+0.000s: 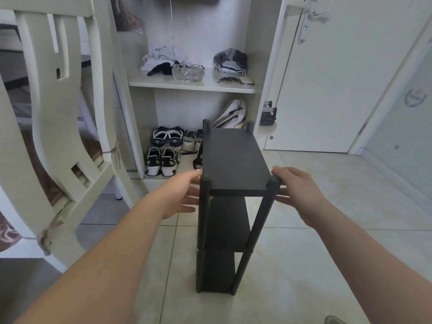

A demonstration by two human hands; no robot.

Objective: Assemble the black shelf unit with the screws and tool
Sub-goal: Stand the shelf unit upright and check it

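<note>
Black shelf unit (233, 160) stands upright on the tiled floor (304, 253), three boards on four posts, just in front of an open wardrobe (194, 86).

Left hand (180, 195): fingers (190, 191) straight and spread, touching the near-left post just under the top board; nothing gripped.

Right hand (297, 192): thumb lies over the cap of the near-right post, fingers (284, 198) nearly straight against the post's outer side; not closed around it.

Shoes (161, 161) sit on the wardrobe's bottom level, a glass bowl (188, 72) on its shelf. White chair (53, 113) at left.
</note>
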